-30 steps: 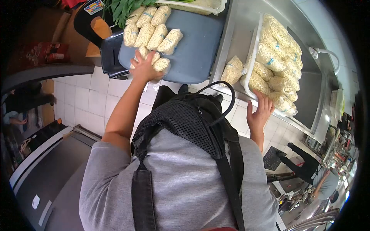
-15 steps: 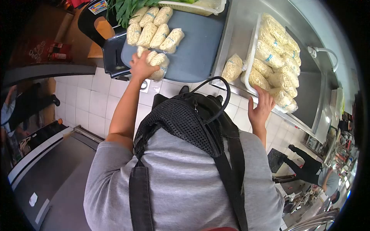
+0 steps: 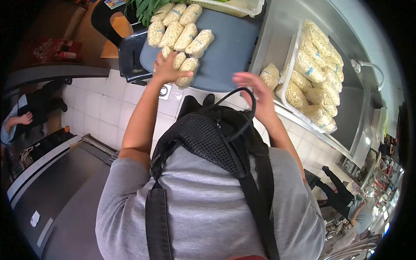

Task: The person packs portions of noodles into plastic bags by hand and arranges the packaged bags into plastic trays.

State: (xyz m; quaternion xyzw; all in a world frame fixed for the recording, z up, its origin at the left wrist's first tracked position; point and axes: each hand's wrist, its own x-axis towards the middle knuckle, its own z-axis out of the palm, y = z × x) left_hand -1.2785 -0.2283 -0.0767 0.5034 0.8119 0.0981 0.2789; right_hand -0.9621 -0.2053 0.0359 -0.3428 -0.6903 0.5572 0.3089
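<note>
My left hand (image 3: 168,69) rests with spread fingers on the front row of bagged noodles (image 3: 188,71), at the near edge of a grey-blue tabletop (image 3: 229,47). Behind it lie two more rows of clear bags of pale noodles (image 3: 199,43) with blue markings. My right hand (image 3: 260,93), slightly blurred, is raised between the tabletop and the metal sink unit, fingers stretched out and nothing in them. Close to it on the metal ledge sits a single noodle bag (image 3: 270,76). Further right, a white tray (image 3: 282,93) holds a pile of noodle bags (image 3: 318,69).
Leafy greens (image 3: 149,11) and a pale basket (image 3: 242,8) stand at the table's back. A black chair (image 3: 130,56) is at its left. A white hose (image 3: 372,65) hangs by the metal sink (image 3: 351,104). Other people (image 3: 340,193) stand at far right and far left.
My right hand has left the white tray's near edge and moved left towards the tabletop. My left hand stays on the front noodle bags, its fingers spread wider. The view has shifted slightly.
</note>
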